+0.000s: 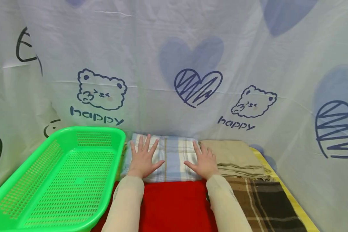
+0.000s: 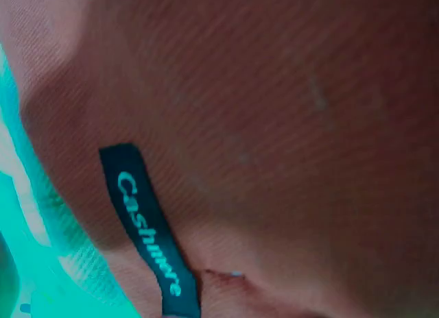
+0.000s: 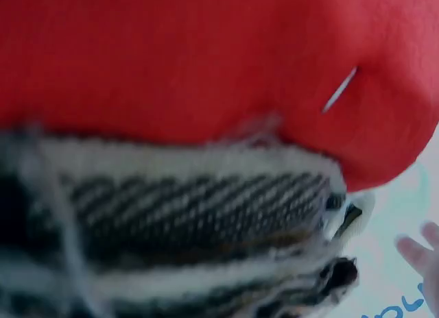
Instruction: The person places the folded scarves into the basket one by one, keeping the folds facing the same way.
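Observation:
Both hands reach forward over a folded light blue and white plaid cloth (image 1: 169, 154), fingers straight and spread. The left hand (image 1: 144, 161) is over its left side and the right hand (image 1: 204, 162) over its right edge, beside a folded beige cloth (image 1: 232, 154). Neither holds anything; whether they touch the cloth I cannot tell. Below the forearms lies a red cloth (image 1: 174, 206). A black "Cashmere" label (image 2: 147, 229) on reddish fabric fills much of the left wrist view. The right wrist view shows the red cloth above folded dark striped fabric (image 3: 192, 208), with fingertips at the right edge.
An empty green plastic basket (image 1: 75, 180) with perforated walls stands at the left. A brown and black plaid cloth (image 1: 266, 203) lies at the right, over a yellow surface edge (image 1: 300, 203). A white curtain (image 1: 150, 64) printed with hearts and bears hangs behind.

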`<state>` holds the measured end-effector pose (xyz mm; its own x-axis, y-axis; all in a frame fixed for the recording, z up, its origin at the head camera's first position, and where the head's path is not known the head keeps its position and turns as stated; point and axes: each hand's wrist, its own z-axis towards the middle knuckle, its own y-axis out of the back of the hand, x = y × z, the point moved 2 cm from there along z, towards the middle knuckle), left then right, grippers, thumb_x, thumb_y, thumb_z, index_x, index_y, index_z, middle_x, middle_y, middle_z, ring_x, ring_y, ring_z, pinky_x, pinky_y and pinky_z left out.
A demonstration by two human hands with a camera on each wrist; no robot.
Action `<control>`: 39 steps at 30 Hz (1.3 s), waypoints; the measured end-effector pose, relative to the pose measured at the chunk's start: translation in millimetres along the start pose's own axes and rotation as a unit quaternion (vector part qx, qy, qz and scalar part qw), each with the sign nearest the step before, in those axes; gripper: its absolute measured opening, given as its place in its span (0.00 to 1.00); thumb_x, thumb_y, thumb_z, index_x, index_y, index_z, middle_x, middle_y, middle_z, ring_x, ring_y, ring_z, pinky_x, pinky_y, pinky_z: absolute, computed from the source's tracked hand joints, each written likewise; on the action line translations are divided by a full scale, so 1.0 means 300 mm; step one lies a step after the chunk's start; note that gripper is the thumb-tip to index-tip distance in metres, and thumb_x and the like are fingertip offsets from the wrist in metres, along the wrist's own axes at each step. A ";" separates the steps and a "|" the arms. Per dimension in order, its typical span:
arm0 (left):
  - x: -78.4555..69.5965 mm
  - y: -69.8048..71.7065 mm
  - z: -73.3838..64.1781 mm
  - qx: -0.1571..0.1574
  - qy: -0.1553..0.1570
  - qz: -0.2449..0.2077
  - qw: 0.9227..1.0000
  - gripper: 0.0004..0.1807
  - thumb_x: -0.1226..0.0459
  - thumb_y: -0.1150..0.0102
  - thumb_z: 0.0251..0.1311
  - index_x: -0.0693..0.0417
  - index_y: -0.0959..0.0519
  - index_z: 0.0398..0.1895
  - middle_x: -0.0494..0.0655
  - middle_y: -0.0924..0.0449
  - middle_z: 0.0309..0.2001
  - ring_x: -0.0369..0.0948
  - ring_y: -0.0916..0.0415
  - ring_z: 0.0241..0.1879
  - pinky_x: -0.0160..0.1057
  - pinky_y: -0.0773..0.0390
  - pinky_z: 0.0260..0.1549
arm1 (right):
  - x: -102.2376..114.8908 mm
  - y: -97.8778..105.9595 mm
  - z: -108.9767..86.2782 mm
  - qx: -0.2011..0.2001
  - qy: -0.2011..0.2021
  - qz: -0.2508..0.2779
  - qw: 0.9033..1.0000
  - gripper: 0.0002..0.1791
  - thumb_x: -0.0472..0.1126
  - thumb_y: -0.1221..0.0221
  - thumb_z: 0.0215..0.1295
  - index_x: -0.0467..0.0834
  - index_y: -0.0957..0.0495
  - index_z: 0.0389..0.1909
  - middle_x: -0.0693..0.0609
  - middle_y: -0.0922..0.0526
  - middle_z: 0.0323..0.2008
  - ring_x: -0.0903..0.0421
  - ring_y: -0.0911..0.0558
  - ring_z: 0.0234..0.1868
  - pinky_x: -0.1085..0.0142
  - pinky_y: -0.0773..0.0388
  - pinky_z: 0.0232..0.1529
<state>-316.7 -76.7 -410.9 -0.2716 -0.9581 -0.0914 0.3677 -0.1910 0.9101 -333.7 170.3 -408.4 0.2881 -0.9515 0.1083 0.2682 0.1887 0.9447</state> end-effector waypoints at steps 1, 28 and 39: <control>0.002 -0.005 -0.002 0.008 0.011 -0.010 1.000 0.45 0.36 0.50 0.55 0.44 0.46 0.73 0.57 0.57 0.74 0.62 0.61 0.72 0.72 0.61 0.62 | 0.000 -0.007 0.000 0.006 -0.007 0.008 1.000 0.51 0.68 0.46 0.56 0.49 0.55 0.74 0.36 0.42 0.68 0.32 0.33 0.59 0.41 0.33 0.56; 0.066 -0.010 -0.062 0.142 0.343 -0.137 0.918 0.50 0.45 0.51 0.61 0.73 0.59 0.70 0.77 0.43 0.62 0.64 0.38 0.60 0.57 0.32 0.54 | 0.063 -0.014 -0.012 0.159 -0.234 0.135 0.949 0.55 0.60 0.42 0.57 0.32 0.58 0.71 0.27 0.35 0.62 0.30 0.34 0.61 0.44 0.34 0.59; 0.094 -0.025 -0.056 0.094 0.331 -0.188 0.920 0.40 0.55 0.46 0.62 0.74 0.49 0.64 0.77 0.37 0.55 0.65 0.30 0.51 0.57 0.26 0.48 | 0.048 -0.032 0.008 0.124 -0.175 0.179 0.960 0.43 0.47 0.37 0.56 0.24 0.44 0.64 0.27 0.32 0.59 0.34 0.29 0.59 0.49 0.31 0.59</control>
<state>-312.1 -106.0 -427.2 0.2762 -0.7633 -0.5840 0.1808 -0.5555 0.8116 -334.4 154.2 -415.3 -0.0165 -0.8677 0.4968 -0.0301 0.4971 0.8672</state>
